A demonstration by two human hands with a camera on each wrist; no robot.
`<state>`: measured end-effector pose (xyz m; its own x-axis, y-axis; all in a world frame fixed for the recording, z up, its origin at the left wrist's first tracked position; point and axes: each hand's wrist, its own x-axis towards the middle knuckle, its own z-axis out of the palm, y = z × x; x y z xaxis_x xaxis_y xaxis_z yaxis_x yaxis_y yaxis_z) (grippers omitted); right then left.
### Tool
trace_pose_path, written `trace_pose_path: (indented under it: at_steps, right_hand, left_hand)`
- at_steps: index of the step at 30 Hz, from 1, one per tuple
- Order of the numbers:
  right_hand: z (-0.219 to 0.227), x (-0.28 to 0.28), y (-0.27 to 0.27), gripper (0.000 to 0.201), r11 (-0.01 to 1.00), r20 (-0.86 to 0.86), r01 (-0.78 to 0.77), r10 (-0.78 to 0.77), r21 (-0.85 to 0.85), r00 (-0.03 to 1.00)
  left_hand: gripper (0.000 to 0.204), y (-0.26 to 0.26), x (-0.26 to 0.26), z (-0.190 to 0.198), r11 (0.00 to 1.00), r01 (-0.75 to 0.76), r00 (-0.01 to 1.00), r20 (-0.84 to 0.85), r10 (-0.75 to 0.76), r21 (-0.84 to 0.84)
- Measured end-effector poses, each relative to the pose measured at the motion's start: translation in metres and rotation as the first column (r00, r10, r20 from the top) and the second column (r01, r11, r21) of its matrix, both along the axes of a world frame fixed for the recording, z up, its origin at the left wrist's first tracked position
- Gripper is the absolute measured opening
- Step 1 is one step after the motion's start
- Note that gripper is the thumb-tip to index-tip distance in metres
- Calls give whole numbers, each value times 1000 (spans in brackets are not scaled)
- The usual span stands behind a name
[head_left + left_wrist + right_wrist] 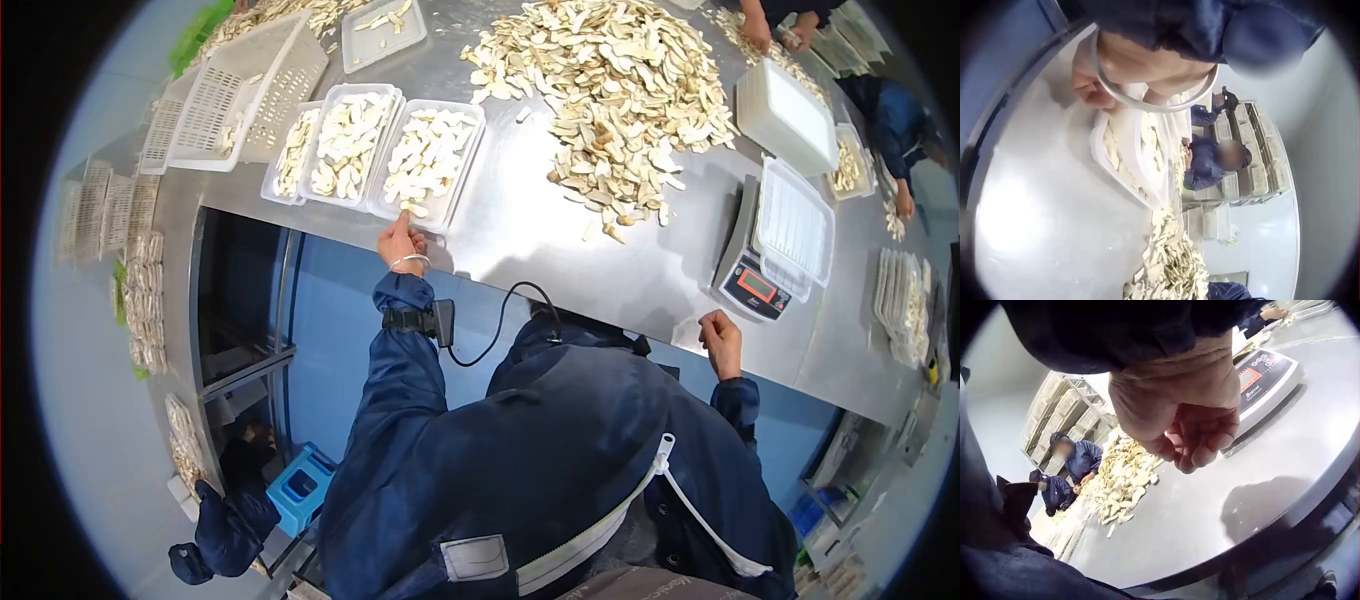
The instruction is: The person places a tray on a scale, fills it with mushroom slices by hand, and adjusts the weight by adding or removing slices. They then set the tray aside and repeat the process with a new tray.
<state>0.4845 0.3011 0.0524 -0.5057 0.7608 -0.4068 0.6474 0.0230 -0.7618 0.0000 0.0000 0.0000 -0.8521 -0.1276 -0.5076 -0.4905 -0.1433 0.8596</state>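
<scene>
My left hand [402,243] is at the near end of a clear plastic tray [470,165] of pale mushroom slices [425,160]. Its index fingertip meets a slice at the tray's near rim; in the left wrist view the other fingers are curled under. I cannot tell whether it pinches the slice or the rim. Two more filled trays [345,140] stand to the left. My right hand [721,342] hangs loosely curled at the table's front edge, holding nothing. The digital scale [1266,378] is close by it, bearing a clear lidded-looking plastic tray [795,220].
A big heap of mushroom slices [620,100] covers the back middle of the metal table [510,230]. White perforated baskets [285,95] stand at left, a stack of white trays [787,115] at right. Other people work across the table and at right. A blue stool [300,490] stands below left.
</scene>
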Motion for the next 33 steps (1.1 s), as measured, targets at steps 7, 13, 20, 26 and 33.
trace_pose_path:
  at_steps: [7,13,20,26,33]
  right_hand:
    - [8,-12,-7,14,1000,-12,15,-15,-24,1000]
    - [4,-6,-10,14,998,-1,25,-25,60,1000]
    - [63,10,20,16,930,-161,224,-184,291,970]
    - [97,26,133,23,883,-335,287,-161,371,928]
    - [130,50,232,30,995,-418,96,-71,40,906]
  left_hand:
    - [19,-2,4,-2,996,83,995,-60,-82,23]
    - [15,2,16,0,986,157,975,-167,-146,51]
    - [9,51,58,50,867,490,839,-318,-442,87]
    - [10,193,133,123,615,788,601,-260,-756,35]
    - [11,346,218,155,313,946,321,-370,-872,83]
